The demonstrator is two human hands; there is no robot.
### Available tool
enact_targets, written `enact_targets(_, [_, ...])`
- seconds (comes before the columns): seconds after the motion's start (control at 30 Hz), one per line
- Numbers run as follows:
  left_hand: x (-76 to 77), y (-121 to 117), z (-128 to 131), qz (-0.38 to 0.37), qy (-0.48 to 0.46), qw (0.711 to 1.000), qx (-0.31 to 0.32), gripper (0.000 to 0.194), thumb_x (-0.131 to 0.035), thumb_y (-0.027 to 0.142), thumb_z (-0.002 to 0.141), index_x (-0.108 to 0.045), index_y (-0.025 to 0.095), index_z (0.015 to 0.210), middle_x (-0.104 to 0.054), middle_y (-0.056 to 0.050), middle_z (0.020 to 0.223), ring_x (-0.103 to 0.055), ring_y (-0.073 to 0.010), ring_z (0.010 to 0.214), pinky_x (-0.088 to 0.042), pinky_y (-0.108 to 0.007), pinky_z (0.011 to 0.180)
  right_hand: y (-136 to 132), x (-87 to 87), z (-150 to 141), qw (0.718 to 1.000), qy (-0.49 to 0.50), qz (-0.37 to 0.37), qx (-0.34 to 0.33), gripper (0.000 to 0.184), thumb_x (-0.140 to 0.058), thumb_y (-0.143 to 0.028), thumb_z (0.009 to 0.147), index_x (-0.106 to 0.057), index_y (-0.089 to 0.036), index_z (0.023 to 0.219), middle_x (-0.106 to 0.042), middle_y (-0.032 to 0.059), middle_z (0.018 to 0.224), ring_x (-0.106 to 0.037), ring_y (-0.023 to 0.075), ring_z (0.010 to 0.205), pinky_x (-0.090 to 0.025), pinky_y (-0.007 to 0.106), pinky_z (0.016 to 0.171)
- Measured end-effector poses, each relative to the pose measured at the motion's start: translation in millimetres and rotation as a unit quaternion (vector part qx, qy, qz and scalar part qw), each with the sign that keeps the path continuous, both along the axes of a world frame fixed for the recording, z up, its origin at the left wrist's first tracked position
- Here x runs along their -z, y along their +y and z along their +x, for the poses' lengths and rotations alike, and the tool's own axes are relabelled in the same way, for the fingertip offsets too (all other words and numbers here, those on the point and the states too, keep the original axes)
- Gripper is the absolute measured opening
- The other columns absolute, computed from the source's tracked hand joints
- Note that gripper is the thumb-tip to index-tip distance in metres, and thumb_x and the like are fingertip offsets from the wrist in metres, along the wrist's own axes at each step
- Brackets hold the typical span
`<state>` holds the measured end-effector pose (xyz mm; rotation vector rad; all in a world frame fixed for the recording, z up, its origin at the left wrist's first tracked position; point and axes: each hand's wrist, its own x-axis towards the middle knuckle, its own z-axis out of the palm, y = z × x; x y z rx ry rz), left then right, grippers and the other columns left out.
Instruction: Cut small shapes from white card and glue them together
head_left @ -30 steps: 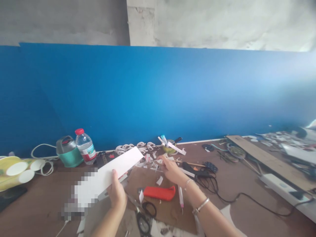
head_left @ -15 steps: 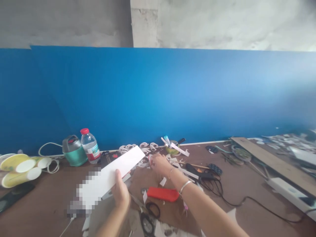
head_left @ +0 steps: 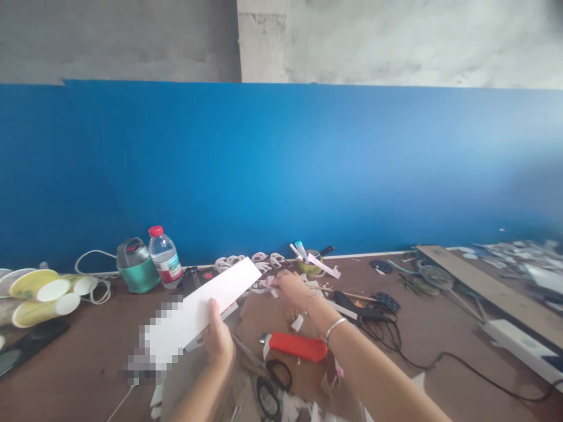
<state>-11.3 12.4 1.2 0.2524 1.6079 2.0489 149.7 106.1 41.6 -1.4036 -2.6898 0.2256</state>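
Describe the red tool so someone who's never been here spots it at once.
Below the blue panel, on the brown tabletop, find the black-handled scissors. Just beyond their handles lies the red tool. Its long, bright-red body stands out against the white paper scraps around it.

scissors (head_left: 264, 371) (and white scraps (head_left: 297, 323)) suggest a craft workshop.

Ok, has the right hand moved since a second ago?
Yes, the right hand has moved left, closer to the standing bottle.

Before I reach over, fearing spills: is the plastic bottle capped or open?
Capped: the plastic bottle stands upright, red cap on its neck.
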Motion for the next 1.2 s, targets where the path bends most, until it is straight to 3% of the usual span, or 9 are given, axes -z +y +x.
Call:
enact_targets(0.23, [-5.1,-0.8,1.5,0.013,0.017,1.0,0.004,0.035,-0.056,0.046,0.074,-0.067,0.013,0.071,-0.07,-0.013,0.087,-0.063,-0.028,0.098,-0.044,-0.037,0.096,8.3,0.1,9.8,0.997,0.065,-0.033,-0.006,0.024,-0.048,-0.016,0.081,-0.07,-0.019,0.09,-0.068,0.0055,0.091,-0.06,0.0175,0.081,-0.039,0.023,0.07])
enact_targets(0.37, [-3.4,-1.3,0.0,0.005,0.033,0.999,0.016,0.036,-0.055,0.046,0.075,-0.067,0.012,0.072,-0.07,-0.013,0.087,-0.063,-0.0277,0.097,-0.043,-0.038,0.097,1.3,7.3,7.1,0.994,0.087,-0.064,-0.009,0.023,-0.049,-0.014,0.078,-0.072,-0.018,0.078,-0.069,0.0019,0.074,-0.059,0.0147,0.07,-0.039,0.02,0.063])
enact_targets(0.53, [0.7,0.4,-0.9,0.018,0.017,0.999,0.022,0.036,-0.055,0.046,0.075,-0.067,0.012,0.073,-0.071,-0.012,0.083,-0.065,-0.0275,0.092,-0.044,-0.04,0.094,-5.4,11.6,8.3,0.99,0.117,-0.069,0.035,0.035,-0.043,-0.009,0.078,-0.072,-0.021,0.095,-0.071,0.0046,0.087,-0.062,0.0175,0.08,-0.043,0.025,0.072])
enact_targets(0.77, [-1.5,-0.1,-0.7,0.015,0.013,1.0,0.024,0.035,-0.056,0.046,0.074,-0.066,0.013,0.07,-0.07,-0.011,0.078,-0.066,-0.0261,0.082,-0.048,-0.04,0.087,6.3,3.0,25.4,0.986,0.108,-0.118,0.043,0.033,-0.044,-0.008,0.083,-0.068,-0.019,0.103,-0.07,0.0025,0.084,-0.064,0.014,0.075,-0.047,0.022,0.069])
enact_targets(0.87, [-2.8,-1.2,0.0,0.011,0.008,1.0,0.026,0.036,-0.055,0.046,0.075,-0.065,0.013,0.067,-0.07,-0.011,0.077,-0.066,-0.0255,0.078,-0.05,-0.039,0.083,8.2,1.2,37.3,0.988,0.071,-0.115,0.068,0.021,-0.052,-0.018,0.088,-0.064,-0.014,0.104,-0.066,0.0074,0.101,-0.062,0.018,0.089,-0.049,0.03,0.079])
enact_targets(0.93, [-1.4,-0.9,0.1,0.014,0.009,1.0,0.024,0.036,-0.056,0.047,0.075,-0.066,0.013,0.068,-0.07,-0.011,0.076,-0.066,-0.0255,0.079,-0.05,-0.039,0.084,4.1,2.8,41.7,0.989,0.038,-0.118,0.084,0.024,-0.055,-0.028,0.089,-0.059,-0.016,0.11,-0.06,0.0079,0.112,-0.06,0.0198,0.094,-0.05,0.036,0.08])
enact_targets(1.1, [3.5,1.3,-1.2,0.028,0.016,0.999,0.03,0.035,-0.054,0.046,0.076,-0.067,0.013,0.075,-0.069,-0.009,0.075,-0.066,-0.0252,0.084,-0.048,-0.038,0.088,-7.9,7.4,40.6,0.991,-0.002,-0.077,0.105,0.013,-0.061,-0.008,0.07,-0.072,-0.013,0.076,-0.069,0.0132,0.083,-0.063,0.0272,0.084,-0.047,0.034,0.073])
enact_targets(1.2, [0.8,0.5,-0.9,0.018,0.017,0.999,0.029,0.036,-0.054,0.047,0.075,-0.066,0.013,0.075,-0.069,-0.01,0.076,-0.066,-0.0256,0.084,-0.047,-0.038,0.088,-2.6,2.0,45.7,0.993,-0.001,-0.061,0.103,0.019,-0.056,-0.008,0.068,-0.073,-0.014,0.075,-0.07,0.0119,0.077,-0.064,0.0245,0.077,-0.046,0.03,0.068])
